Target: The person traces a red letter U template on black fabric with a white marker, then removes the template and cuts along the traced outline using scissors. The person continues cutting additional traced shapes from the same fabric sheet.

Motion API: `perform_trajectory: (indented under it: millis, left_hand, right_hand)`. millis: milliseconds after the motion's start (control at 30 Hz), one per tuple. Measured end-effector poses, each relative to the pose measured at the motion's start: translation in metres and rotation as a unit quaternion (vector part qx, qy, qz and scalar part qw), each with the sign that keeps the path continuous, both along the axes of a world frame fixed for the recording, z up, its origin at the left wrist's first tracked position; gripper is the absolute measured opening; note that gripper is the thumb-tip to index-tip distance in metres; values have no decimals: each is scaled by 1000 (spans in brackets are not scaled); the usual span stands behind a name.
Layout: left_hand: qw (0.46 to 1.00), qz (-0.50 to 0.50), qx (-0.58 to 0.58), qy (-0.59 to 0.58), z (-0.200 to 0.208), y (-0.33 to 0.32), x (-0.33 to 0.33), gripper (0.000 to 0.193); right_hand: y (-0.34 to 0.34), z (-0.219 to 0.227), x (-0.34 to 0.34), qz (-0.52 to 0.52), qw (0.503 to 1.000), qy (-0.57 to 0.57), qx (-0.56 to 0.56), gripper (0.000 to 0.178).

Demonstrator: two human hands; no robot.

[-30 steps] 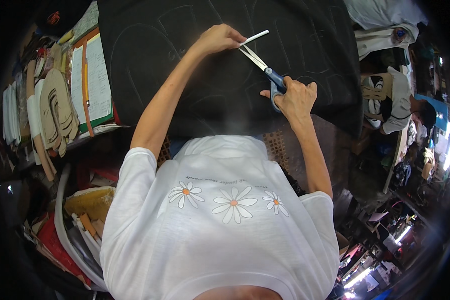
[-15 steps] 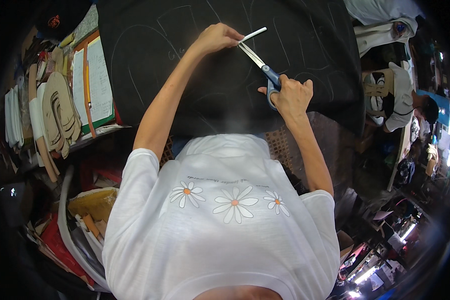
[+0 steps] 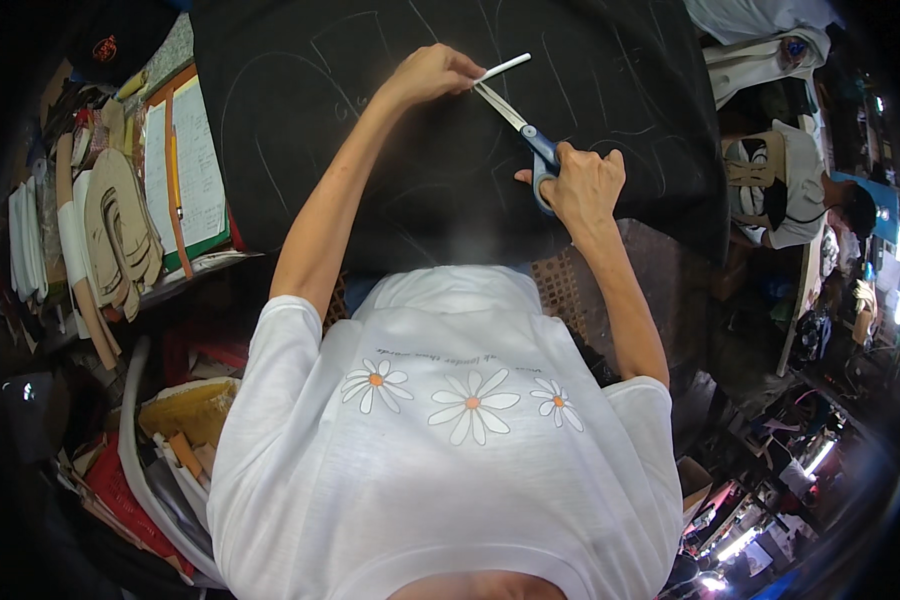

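Reading this view like a clock dial, closest thing is the wearer's white T-shirt (image 3: 450, 500), filling the 6 o'clock side, with three daisies printed across it. Both bare arms reach up from there. The right hand (image 3: 585, 185), between 1 and 2 o'clock, is wrapped tight around the handles of some blue-handled scissors (image 3: 543, 160), thumb poking out toward 9. Their blades angle up toward 11 and look nearly closed, tips right by the other hand's fingertips. That left hand (image 3: 432, 77), at about 12 o'clock, has its fingertips pinched together on the near end of a slim white stick (image 3: 505, 67), which sticks out toward 2, just past the top of the dial. Can't tell if the blades actually touch it, the tips are too small. Under all that is a big black sheet (image 3: 450, 200) covered in pale drawn outlines, some of them curved. Over at 10 there's a handwritten page (image 3: 202, 170) with a yellow pencil (image 3: 176, 185) along it, then a bunch of flat beige cutouts (image 3: 120, 220) between 9 and 10. A yellow container (image 3: 185, 410) sits around 8. Way further off, a co-worker (image 3: 800, 190) shows up between 2 and 3, plus bright tube lights (image 3: 738, 545) between 4 and 5.
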State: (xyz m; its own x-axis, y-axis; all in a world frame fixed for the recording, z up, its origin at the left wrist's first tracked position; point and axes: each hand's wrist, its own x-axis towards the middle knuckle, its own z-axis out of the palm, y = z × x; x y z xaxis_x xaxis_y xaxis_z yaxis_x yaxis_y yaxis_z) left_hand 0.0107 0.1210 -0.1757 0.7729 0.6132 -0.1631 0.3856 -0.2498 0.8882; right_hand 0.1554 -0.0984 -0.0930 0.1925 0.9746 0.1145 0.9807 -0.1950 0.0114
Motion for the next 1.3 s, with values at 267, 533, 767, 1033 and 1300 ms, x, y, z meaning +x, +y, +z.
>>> perform_trajectory:
  millis: [267,533,767,1033,1300]
  left_hand:
    - [1000,-4,-10,-10,-4,3,0,33]
    - [1000,-4,-3,14,0,2,0,33]
    - [999,-9,14,39,10,-1,2,32]
    - [994,-17,102,45,25,-11,-2,30]
    - [973,170,130,-81,29,-40,-23,32]
  right_hand:
    - [1,-1,4,3,1000,-1,3,51]
    - [3,-2,9,-2,1000,1,-10,48]
    - [1,-11,13,-6,1000,20,-4,46]
    - [-2,26,8,-68,988,28,-135,54]
    - [2,25,-3,-118,818,563,-17,30]
